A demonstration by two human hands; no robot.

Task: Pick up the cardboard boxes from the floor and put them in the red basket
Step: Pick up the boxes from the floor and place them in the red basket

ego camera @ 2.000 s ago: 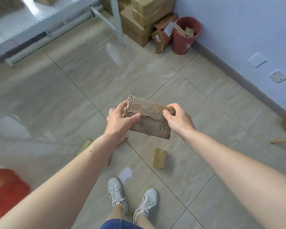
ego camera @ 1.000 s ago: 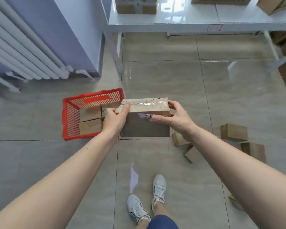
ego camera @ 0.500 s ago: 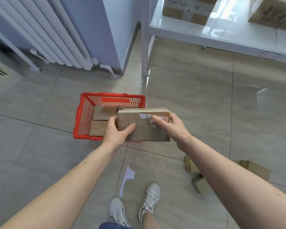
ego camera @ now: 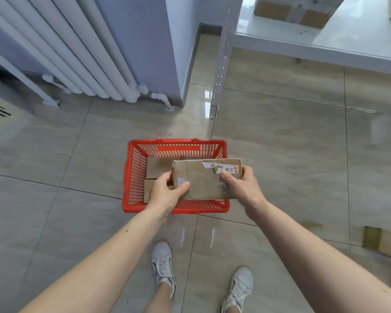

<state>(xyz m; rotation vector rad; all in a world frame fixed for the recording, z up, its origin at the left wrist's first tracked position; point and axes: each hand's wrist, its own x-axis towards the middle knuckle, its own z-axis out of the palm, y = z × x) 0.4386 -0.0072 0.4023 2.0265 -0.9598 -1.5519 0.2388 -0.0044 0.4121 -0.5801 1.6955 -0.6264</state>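
A flat cardboard box [ego camera: 203, 180] with a torn white shipping label is held level in both hands, directly above the right part of the red basket [ego camera: 131, 175]. My left hand [ego camera: 166, 193] grips its lower left corner, thumb on top. My right hand [ego camera: 240, 185] grips its right edge, fingers over the label. The red basket stands on the tiled floor in front of my feet and holds two brown boxes [ego camera: 157, 169] stacked along its left side, partly hidden by the held box.
A white radiator [ego camera: 81, 64] lines the wall at upper left. A metal shelf leg [ego camera: 218, 71] stands just behind the basket, with a white shelf [ego camera: 314, 39] carrying boxes at upper right. More cardboard boxes [ego camera: 384, 245] lie on the floor at right.
The view has swung from the far corner to the basket, which now sits centred below me. Both hands have carried the box over the basket and lowered it towards the opening.
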